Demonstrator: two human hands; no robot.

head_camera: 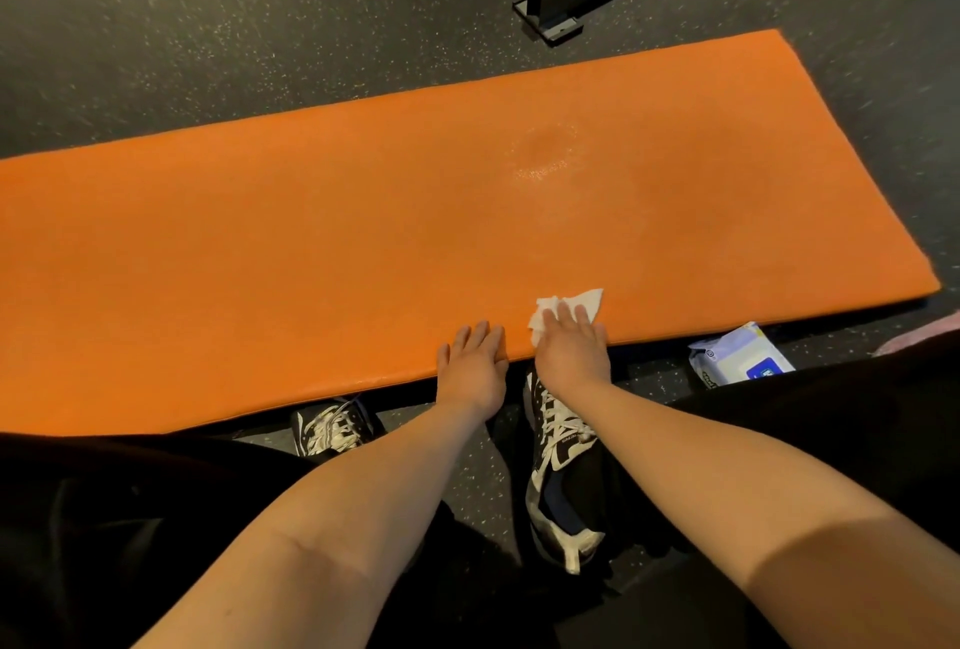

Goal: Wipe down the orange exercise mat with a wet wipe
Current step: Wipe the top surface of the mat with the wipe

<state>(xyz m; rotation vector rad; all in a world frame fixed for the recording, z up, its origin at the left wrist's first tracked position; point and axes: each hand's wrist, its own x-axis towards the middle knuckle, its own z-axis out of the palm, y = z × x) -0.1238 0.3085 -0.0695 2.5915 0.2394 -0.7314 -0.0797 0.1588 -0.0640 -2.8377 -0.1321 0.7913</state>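
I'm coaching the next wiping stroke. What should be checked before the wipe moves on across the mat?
1. Wipe under control: the right hand presses the wet wipe flat on the orange mat, at its near edge: ok.
2. Mat steadied: the left hand rests flat on the near edge: ok.
3. Path ahead: nothing lies on the mat beyond the wipe: ok.
4. Coverage: only one damp patch shows near the middle: not ok.
5. Wipe moist enough: cannot tell.
6. Spare wipes: the pack lies on the floor to the right: ok.
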